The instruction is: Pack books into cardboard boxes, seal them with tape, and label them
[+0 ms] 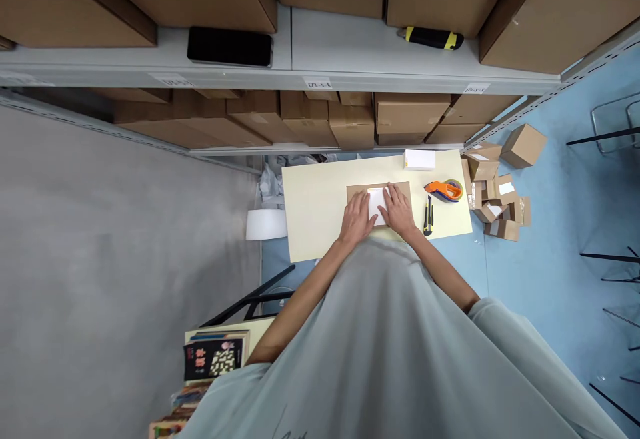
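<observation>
Both hands' fingers (pixel 392 193) press a white label (pixel 379 207) onto a cardboard box (pixel 357 190).

Shelf labels (pixel 319 83) — codes too small; black book (pixel 213 359) — red characters, unclear.

Your plain brown cardboard piece (pixel 354 192) lies flat on the cream bench (pixel 315 205), its long side running left to right, and your small white rectangular label (pixel 377 209) lies flat over its middle between your left hand (pixel 357 217) and right hand (pixel 398 209).

A loose, pale grey-blue, short-sleeved top (pixel 380 345) with dark, script-like marking (pixel 291 435) low down.
</observation>
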### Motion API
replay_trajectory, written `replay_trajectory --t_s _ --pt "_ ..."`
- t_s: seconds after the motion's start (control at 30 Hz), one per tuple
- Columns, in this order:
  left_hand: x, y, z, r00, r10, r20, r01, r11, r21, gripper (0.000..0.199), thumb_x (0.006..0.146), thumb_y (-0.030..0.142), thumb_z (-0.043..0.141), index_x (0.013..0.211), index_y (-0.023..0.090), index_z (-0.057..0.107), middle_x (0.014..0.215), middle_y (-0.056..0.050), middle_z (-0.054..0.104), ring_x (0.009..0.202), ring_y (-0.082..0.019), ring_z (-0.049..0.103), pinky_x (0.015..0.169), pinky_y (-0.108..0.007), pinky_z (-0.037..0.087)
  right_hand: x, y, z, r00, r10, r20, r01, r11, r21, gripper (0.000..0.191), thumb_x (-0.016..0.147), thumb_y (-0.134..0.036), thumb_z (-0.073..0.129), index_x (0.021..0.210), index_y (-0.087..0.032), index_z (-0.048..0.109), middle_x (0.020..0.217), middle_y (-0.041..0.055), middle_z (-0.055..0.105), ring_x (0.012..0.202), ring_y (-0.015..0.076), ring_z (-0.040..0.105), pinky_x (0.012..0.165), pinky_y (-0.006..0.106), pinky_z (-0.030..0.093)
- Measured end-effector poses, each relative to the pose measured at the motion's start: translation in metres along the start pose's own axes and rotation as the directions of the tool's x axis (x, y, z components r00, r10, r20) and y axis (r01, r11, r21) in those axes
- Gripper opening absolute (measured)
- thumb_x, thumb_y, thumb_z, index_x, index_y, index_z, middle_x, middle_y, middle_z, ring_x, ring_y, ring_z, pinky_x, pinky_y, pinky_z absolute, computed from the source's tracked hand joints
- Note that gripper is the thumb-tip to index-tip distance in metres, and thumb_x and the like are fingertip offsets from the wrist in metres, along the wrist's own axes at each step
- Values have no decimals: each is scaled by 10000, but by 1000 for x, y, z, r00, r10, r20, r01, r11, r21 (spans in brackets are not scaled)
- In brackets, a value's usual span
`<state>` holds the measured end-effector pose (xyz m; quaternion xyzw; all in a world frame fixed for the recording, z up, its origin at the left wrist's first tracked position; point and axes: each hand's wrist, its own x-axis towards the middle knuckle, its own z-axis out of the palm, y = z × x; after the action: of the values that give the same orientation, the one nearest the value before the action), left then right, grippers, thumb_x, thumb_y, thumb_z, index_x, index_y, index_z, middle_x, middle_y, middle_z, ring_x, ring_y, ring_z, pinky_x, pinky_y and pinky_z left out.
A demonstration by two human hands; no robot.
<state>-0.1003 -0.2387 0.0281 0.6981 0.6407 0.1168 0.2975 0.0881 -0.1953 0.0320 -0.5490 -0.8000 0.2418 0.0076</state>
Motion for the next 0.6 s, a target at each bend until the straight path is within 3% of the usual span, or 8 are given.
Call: replay_trajectory --t_s 0.07,0.2,0.37,0.47,0.6 --pt "8 -5 4 992 120 48 -122 992 30 740 1089 442 507 1733 100 381 1853 -201 308 1760 -362 186 1421 -547 192 -2 5 9 1000 1 7 -1 1000 6 661 1162 -407 402 1745 -95 380 1858 218 282 1751 348 212 1381 544 263" --pt "22 -15 17 983 151 103 -159 985 71 744 1129 464 397 1786 125 316 1877 -155 253 1775 -342 119 1442 -570 72 -4 12 23 1000 6 -21 -5 1000 12 666 1175 -421 371 1765 -113 359 1867 198 267 1765 308 189 1400 514 237" --pt "21 -22 32 989 141 54 -146 982 122 712 1155 413 317 1790 91 303 1868 -169 257 1772 -329 140 1443 -571 84 -6 19 35 998 -10 -66 8 1000 -30 653 1189 -394 317 1761 -81 363 1855 214 291 1759 298 217 1398 514 261" --pt "11 -33 33 975 213 65 -221 962 162 732 1157 451 364 1785 80 310 1858 -196 269 1764 -352 176 1434 -612 119 -16 30 42 992 -93 -83 86 993 -80 696 1188 -464 352 1759 -67 367 1850 233 290 1753 331 228 1390 558 285" --pt "-10 -50 28 945 306 113 -323 925 199 660 1152 457 443 1761 202 420 1862 -141 290 1759 -354 204 1423 -630 165 -35 45 47 976 -212 -50 203 968 -149 691 1187 -496 378 1760 -109 395 1861 203 276 1744 345 252 1393 569 289"
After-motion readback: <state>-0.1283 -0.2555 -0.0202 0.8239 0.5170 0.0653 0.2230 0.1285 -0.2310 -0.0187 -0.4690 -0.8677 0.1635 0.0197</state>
